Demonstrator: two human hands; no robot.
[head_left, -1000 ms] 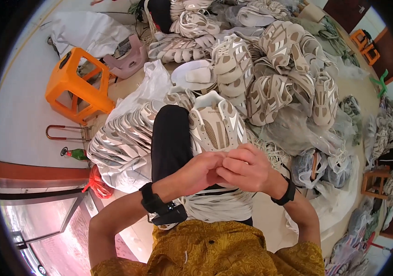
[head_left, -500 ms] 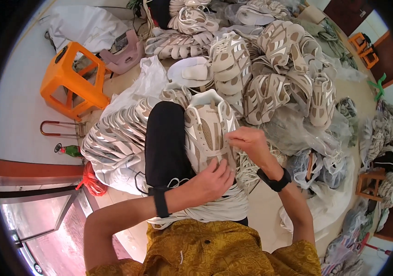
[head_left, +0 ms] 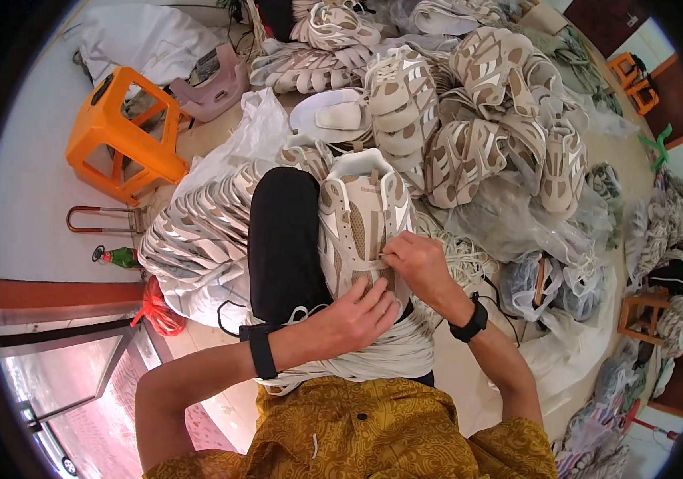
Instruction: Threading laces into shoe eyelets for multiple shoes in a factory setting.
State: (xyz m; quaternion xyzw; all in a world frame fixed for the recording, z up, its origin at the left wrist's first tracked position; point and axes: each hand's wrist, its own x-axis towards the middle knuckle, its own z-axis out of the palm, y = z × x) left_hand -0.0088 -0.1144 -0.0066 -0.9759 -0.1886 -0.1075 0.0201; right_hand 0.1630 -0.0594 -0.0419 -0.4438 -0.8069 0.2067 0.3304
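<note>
A beige and white sneaker upper (head_left: 369, 209) with tan mesh lies over my lap, its collar pointing away from me. My left hand (head_left: 355, 317) rests on the toe end, fingers stretched out and slightly apart. At the right-hand eyelet row, near the lower eyelets, my right hand (head_left: 421, 265) is closed in a pinch; what sits between its fingertips is hidden. A thick bundle of white shoelaces (head_left: 357, 366) lies across my lap, under my left forearm. Beside the upper is my black-covered leg (head_left: 284, 239).
Stacked sneaker uppers (head_left: 198, 239) lean at my left, and more uppers (head_left: 401, 112) pile up ahead. An orange stool (head_left: 122, 136) stands far left, with a green bottle (head_left: 123, 257) and red bag (head_left: 159, 307) nearer. Loose laces (head_left: 465, 259) and clear plastic bags (head_left: 517, 215) lie to the right.
My right hand has moved down and left, closer in against the eyelet row. My left hand has shifted slightly left on the toe end.
</note>
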